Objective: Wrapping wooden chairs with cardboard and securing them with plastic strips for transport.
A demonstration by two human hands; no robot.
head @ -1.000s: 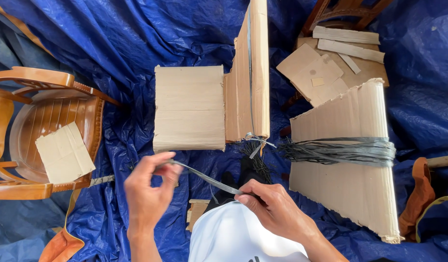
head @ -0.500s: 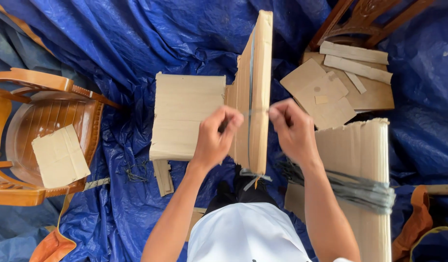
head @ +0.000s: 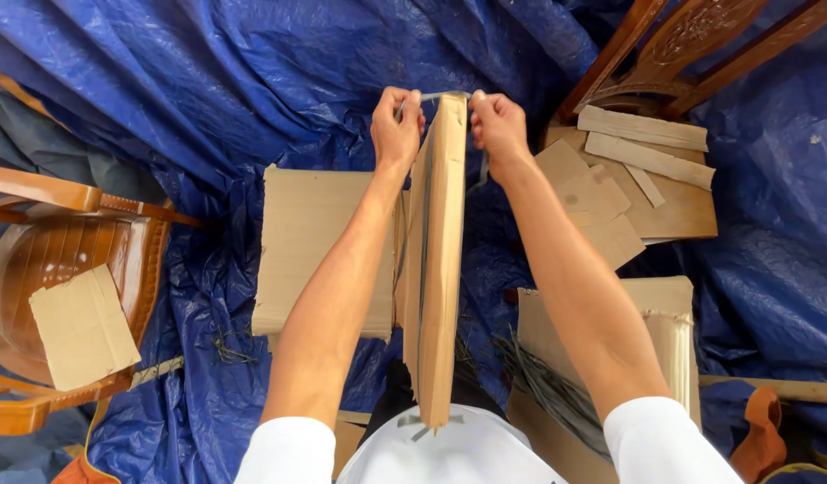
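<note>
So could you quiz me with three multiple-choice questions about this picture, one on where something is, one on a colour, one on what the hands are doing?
1. Where does the loose cardboard piece at the left lie?
A on a wooden chair
B on the upright bundle
C in a hand

2. What colour is the sheet on the ground?
A green
B blue
C white

3. What are the hands doing?
A resting flat
B holding a grey strap across the top of the upright cardboard bundle
C holding scissors

Answers: 1 A, it lies on the wooden chair seat. 2 B, blue folds all around. 3 B, left hand and right hand grip its ends.
</note>
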